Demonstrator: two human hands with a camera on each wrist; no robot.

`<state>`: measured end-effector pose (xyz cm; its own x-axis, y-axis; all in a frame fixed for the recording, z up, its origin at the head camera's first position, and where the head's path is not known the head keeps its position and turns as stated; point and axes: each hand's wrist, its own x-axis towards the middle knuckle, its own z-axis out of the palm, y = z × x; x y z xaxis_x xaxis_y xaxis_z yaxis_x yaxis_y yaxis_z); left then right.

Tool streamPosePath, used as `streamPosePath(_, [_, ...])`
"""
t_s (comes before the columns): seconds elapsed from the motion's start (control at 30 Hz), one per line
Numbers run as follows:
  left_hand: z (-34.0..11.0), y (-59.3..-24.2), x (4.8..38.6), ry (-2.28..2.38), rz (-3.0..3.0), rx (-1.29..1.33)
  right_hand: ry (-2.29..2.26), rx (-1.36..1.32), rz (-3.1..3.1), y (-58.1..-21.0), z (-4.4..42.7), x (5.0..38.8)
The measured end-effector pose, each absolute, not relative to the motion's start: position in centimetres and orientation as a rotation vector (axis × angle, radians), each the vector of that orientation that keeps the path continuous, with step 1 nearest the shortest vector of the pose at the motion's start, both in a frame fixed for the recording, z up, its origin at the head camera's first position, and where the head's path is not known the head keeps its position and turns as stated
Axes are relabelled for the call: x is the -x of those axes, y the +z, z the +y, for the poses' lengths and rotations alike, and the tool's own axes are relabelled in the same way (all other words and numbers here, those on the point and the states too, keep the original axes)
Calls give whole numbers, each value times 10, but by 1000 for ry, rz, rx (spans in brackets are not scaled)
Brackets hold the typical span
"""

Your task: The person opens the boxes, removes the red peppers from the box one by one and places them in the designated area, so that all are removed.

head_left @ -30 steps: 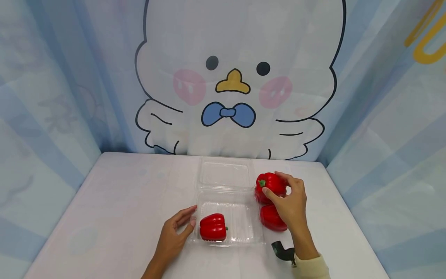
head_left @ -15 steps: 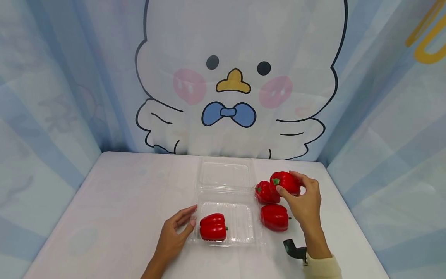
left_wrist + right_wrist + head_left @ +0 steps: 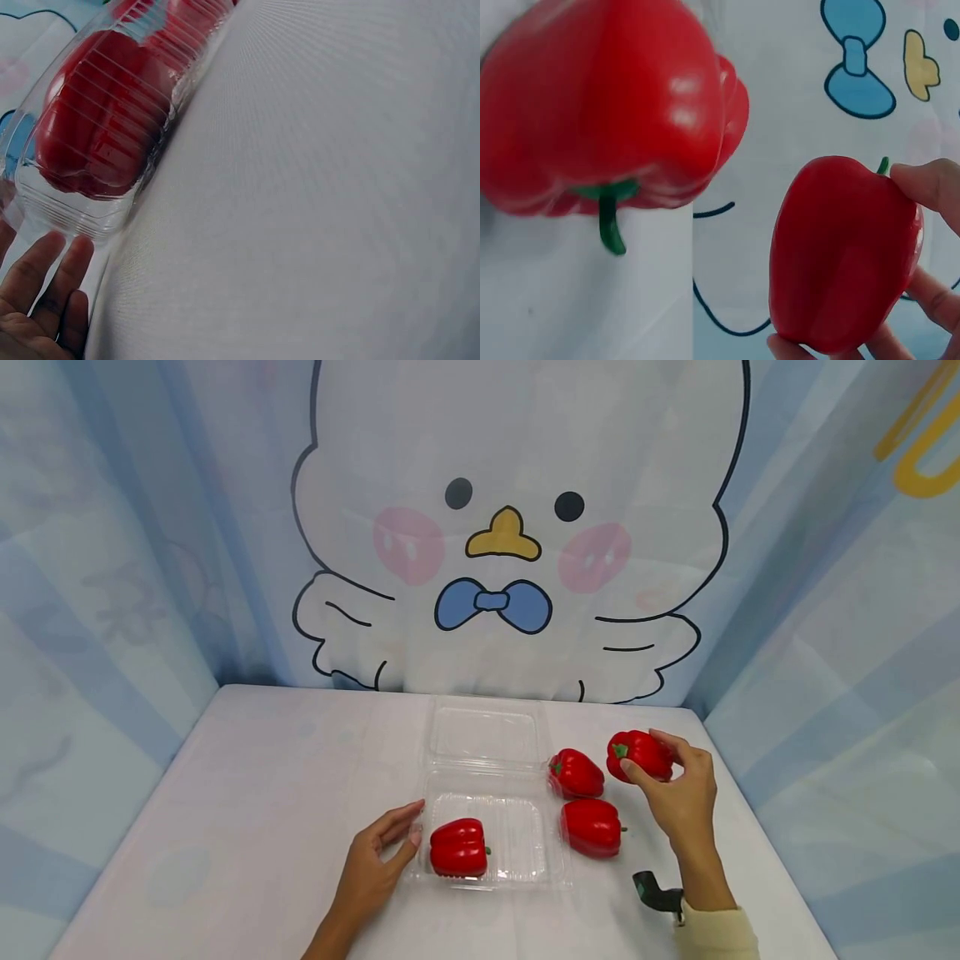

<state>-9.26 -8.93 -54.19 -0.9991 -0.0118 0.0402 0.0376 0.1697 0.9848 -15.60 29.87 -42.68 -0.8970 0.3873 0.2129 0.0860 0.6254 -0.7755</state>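
My right hand (image 3: 686,793) holds a red bell pepper (image 3: 639,756) with a green stem above the table's right side. In the right wrist view, thumb and fingers grip that bell pepper (image 3: 844,255). My left hand (image 3: 375,860) rests its fingertips against the left edge of a clear plastic clamshell container (image 3: 517,843), whose lid (image 3: 486,732) lies folded back. The left wrist view shows relaxed fingers (image 3: 71,262) touching the container's wall. Inside, at the front left, lies one bell pepper (image 3: 458,847). Two more bell peppers, a rear one (image 3: 577,774) and a front one (image 3: 592,828), lie right of the container.
All this stands on a white table (image 3: 247,793). Behind it hangs a curtain (image 3: 487,652) printed with a cartoon chick, and blue and white cloth encloses both sides. A dark wrist camera mount (image 3: 656,893) sticks out from the right sleeve (image 3: 716,935).
My right hand has moved right with its bell pepper, away from the rear loose one, which is now fully visible. The left hand and the container have stayed in place.
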Motion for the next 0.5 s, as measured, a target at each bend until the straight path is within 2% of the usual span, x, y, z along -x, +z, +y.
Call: streamPosePath(0.5, [-89, -543, 93, -1948, -2392, 32, 1107, 503, -2542, -451, 332, 165])
